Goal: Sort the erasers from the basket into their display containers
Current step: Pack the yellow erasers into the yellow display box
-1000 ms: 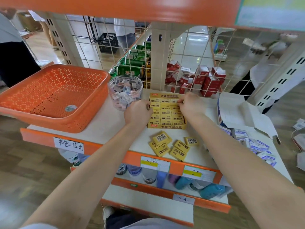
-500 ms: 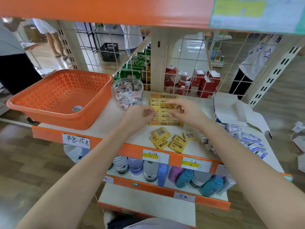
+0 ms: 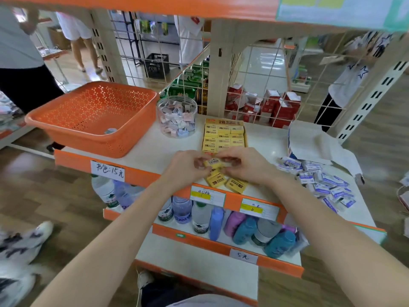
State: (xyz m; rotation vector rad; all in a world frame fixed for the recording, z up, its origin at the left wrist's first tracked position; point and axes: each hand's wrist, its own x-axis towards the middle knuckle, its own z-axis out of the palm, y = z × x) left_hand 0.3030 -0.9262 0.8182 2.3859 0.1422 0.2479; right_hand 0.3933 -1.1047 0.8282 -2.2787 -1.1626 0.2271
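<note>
My left hand (image 3: 186, 168) and my right hand (image 3: 245, 166) meet over the shelf's front edge and pinch one yellow eraser (image 3: 213, 162) between them, barcode side up. Below it lie loose yellow 2B erasers (image 3: 236, 185). Behind my hands sits the yellow display box (image 3: 224, 135), filled with rows of the same erasers. A clear round jar (image 3: 177, 116) of small pastel erasers stands to its left. The orange basket (image 3: 66, 120) at the far left holds one small pale piece. A heap of blue-and-white erasers (image 3: 321, 180) lies at the right.
An opened white carton (image 3: 309, 142) stands behind the blue-and-white heap. A wire grid backs the white shelf (image 3: 163, 149). Bottles (image 3: 201, 214) fill the lower shelf. People stand beyond the grid and at the left. A shoe (image 3: 22, 240) is on the floor at left.
Both hands have left the yellow display box and come back toward the shelf's front edge. They now hold one yellow eraser from the loose pile between them.
</note>
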